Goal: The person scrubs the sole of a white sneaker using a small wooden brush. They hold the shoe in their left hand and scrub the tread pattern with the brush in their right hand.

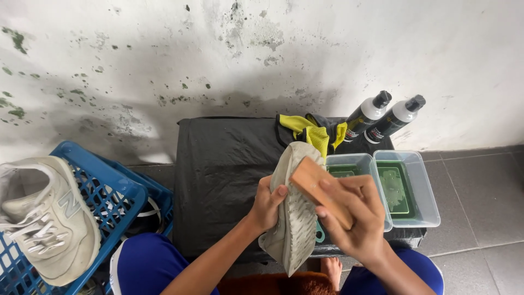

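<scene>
Head view: our left hand (267,205) grips pale shoe (295,218), ridged sole up, at centre. Our right hand (355,216) clasps wooden brush block (316,188) against sole. Black plastic-covered table (224,164) beneath. At 2 o'clock: two clear tubs (406,188), two bottles (382,117), yellow cloth (311,131). At 8 o'clock: blue slotted crate (109,191) bearing white sneaker (46,218).

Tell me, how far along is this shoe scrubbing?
Midway. The left hand grips a dirty off-white shoe, sole up, while the right hand presses a wooden-backed brush on it; the sole looks grey. The white sneaker on the blue plastic crates appears untouched.
</scene>
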